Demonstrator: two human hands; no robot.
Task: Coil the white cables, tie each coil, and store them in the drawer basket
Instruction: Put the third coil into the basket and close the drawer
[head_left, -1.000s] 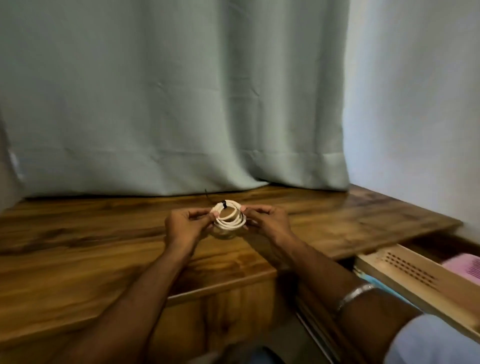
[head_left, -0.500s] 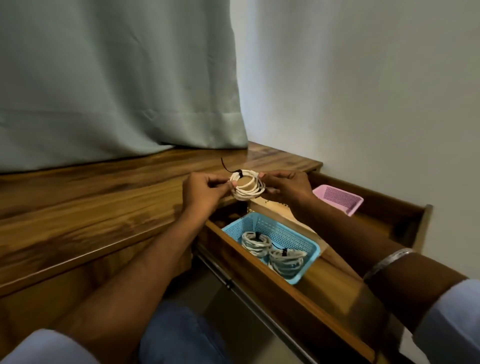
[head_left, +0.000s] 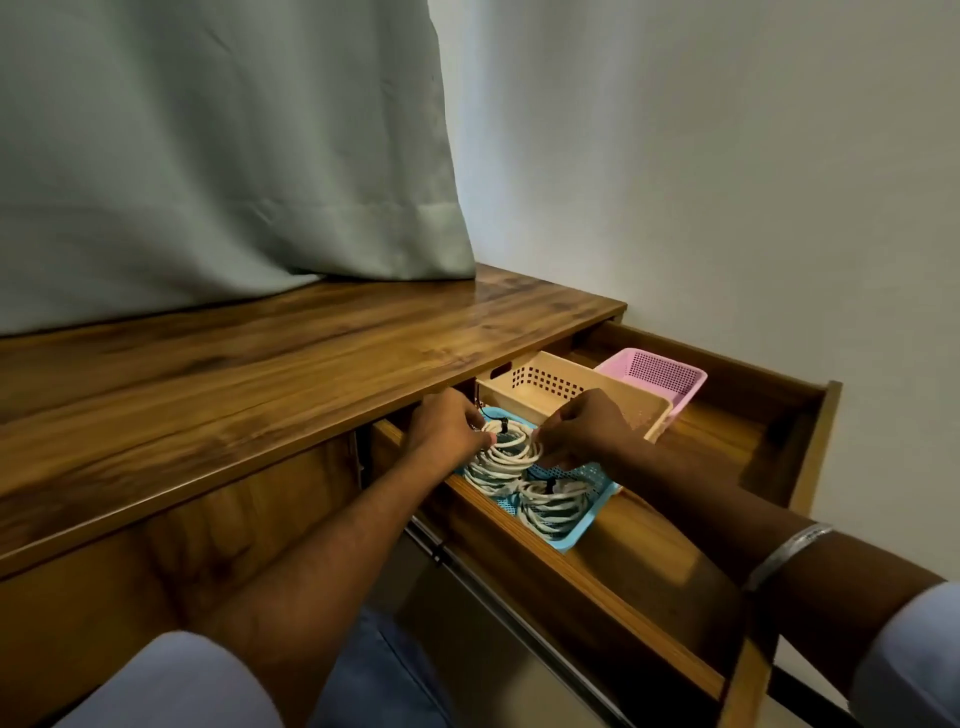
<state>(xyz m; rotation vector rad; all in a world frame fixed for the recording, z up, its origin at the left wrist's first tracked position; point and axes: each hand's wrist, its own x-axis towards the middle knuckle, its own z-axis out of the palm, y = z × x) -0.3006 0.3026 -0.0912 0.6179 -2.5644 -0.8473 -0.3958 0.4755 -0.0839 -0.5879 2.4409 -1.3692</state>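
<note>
Fingers (head_left: 480, 439) of both hands pinch the tied coil (head_left: 506, 451) by its rim over the blue basket (head_left: 582, 527); looks light, springy, so grab opposite edges.

Open wooden drawer (head_left: 613, 582) with 3 baskets: blue (head_left: 571, 540), beige (head_left: 566, 387), pink (head_left: 660, 371).

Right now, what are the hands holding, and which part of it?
Both hold one tied white cable coil over the blue basket: left hand pinches its left edge, right hand its right edge.
</note>
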